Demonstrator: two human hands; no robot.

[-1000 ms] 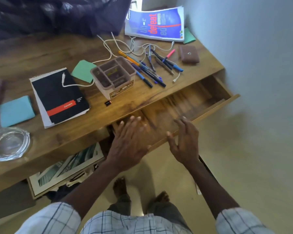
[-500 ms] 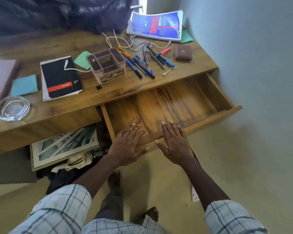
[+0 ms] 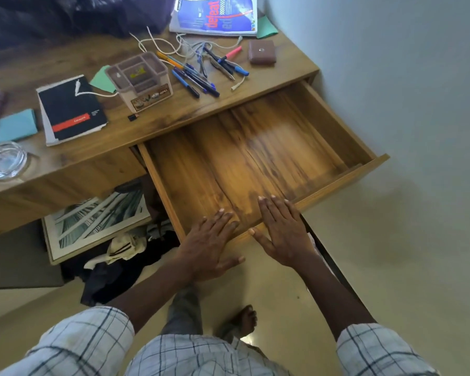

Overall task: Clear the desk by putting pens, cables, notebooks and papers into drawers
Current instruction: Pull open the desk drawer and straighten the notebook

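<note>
The wooden drawer point(image 3: 345, 126) stands pulled far out from the desk point(image 3: 228, 104), and its inside holds nothing. My left hand point(image 3: 209, 248) and my right hand point(image 3: 281, 229) lie flat over its front edge, fingers spread, holding nothing. On the desk top lie several pens point(image 3: 201, 74), a white cable point(image 3: 158, 44), a black notebook point(image 3: 71, 109), a blue booklet point(image 3: 217, 14), green paper point(image 3: 101, 78) and a blue pad point(image 3: 17, 126).
A beige organiser box point(image 3: 141, 80) sits mid-desk, a brown wallet point(image 3: 262, 51) at the right, a glass ashtray point(image 3: 4, 160) at the left edge. A picture frame point(image 3: 92, 221) and dark clothes point(image 3: 114, 270) lie under the desk. The wall point(image 3: 391, 77) is close on the right.
The drawer has slid much farther out of the desk. Both hands moved back with its front edge and now lie flatter on it.
</note>
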